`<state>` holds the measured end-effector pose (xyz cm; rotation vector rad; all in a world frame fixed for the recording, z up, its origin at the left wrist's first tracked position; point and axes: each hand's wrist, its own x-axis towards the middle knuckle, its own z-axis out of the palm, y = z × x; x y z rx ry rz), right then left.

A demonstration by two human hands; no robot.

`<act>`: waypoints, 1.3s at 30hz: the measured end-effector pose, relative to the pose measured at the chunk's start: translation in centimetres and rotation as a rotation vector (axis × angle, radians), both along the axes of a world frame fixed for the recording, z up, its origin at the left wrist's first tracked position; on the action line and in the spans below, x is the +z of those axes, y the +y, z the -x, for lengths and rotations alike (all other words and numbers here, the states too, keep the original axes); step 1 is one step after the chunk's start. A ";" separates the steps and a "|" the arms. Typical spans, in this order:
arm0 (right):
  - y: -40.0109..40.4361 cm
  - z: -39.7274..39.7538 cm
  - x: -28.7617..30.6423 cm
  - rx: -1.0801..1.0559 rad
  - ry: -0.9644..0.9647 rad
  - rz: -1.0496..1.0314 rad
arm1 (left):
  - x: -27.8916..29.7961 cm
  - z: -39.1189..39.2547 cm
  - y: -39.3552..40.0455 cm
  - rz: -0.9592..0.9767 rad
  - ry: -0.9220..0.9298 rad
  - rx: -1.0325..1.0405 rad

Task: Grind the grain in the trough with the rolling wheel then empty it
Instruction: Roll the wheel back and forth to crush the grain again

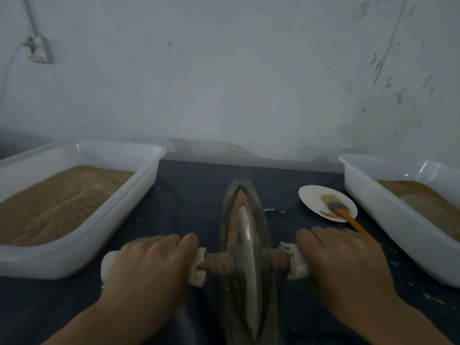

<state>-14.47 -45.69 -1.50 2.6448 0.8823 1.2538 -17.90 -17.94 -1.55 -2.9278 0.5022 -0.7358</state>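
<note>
Wheel upright in trough, between left hand, right hand grips.

Dark grey trough with pale tan grain, silvery wheel on brown axle, white grips, two white tubs of brown meal, white plate, orange-handled brush, dark blue surface
</note>
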 end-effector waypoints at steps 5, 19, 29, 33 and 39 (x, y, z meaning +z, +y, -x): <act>0.6 -5.6 -1.7 -0.093 0.193 -0.007 | -1.0 -5.5 -0.8 -0.039 0.108 0.192; 1.1 -9.1 -1.5 -0.181 0.176 -0.016 | -0.2 -11.3 -1.6 -0.069 0.031 0.197; -0.3 -1.9 -0.9 -0.073 0.161 0.021 | 0.1 -2.7 -0.2 -0.054 0.156 0.146; 1.1 -7.8 -0.9 -0.196 0.150 0.113 | -1.0 -8.8 -0.2 -0.012 0.129 0.187; 2.3 -16.2 -1.2 -0.338 0.231 0.055 | -0.5 -15.6 -1.0 -0.013 -0.045 0.241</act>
